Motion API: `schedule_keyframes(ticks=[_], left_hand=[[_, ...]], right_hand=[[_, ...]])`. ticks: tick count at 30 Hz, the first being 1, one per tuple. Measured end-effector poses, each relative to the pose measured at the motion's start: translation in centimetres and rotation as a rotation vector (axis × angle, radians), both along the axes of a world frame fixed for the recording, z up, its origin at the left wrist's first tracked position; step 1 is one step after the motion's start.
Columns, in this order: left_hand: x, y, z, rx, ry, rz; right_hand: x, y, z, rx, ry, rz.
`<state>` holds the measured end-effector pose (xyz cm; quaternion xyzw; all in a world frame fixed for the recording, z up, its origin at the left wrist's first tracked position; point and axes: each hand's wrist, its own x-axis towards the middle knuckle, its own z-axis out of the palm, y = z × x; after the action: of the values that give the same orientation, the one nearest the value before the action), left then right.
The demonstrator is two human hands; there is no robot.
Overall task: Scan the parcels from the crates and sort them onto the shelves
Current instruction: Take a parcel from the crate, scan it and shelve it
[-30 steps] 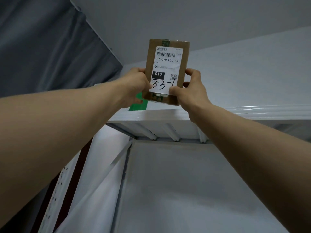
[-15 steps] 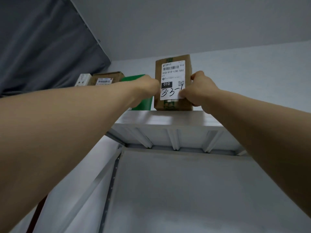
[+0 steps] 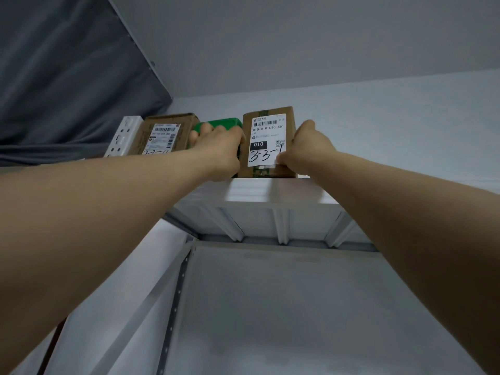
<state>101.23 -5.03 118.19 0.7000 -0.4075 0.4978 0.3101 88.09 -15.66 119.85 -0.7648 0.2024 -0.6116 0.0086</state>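
Observation:
A brown cardboard parcel (image 3: 266, 125) with a white label marked "3-3-1" stands upright on the top white shelf (image 3: 259, 192), seen from below. My right hand (image 3: 303, 150) grips its right edge, thumb on the label's lower corner. My left hand (image 3: 219, 147) is at the parcel's left side, its fingers lying over a green parcel (image 3: 220, 123) beside it. Whether the left hand holds either parcel cannot be told. Farther left stands another brown labelled parcel (image 3: 165, 133).
A white perforated shelf upright (image 3: 121, 136) rises at the left end of the top shelf. Below it, the underside of a lower shelf panel (image 3: 284, 307) fills the view. A dark grey curtain (image 3: 62, 77) hangs at the left; ceiling and wall lie behind.
The parcel went from held up in the air to standing on the top shelf. My left hand has slid left onto the green parcel.

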Motion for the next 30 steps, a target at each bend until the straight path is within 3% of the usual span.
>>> schedule_keyframes(ticks=[9, 13, 21, 30], left_hand=[[-1.4, 1.5, -0.8, 0.052, 0.044, -0.005], [-2.8, 1.6, -1.4, 0.051, 0.068, -0.012], [-8.7, -0.4, -3.9, 0.041, 0.13, -0.104], [-17.9, -3.3, -10.8, 0.196, 0.165, -0.146]], right_hand=[[0.2, 0.0, -1.3, 0.053, 0.072, 0.035], [-1.3, 0.5, -2.1, -0.013, 0.032, -0.003], [-8.1, -0.4, -6.3, -0.243, -0.067, -0.032], [-18.2, -4.6, -15.0, -0.131, 0.016, 0.057]])
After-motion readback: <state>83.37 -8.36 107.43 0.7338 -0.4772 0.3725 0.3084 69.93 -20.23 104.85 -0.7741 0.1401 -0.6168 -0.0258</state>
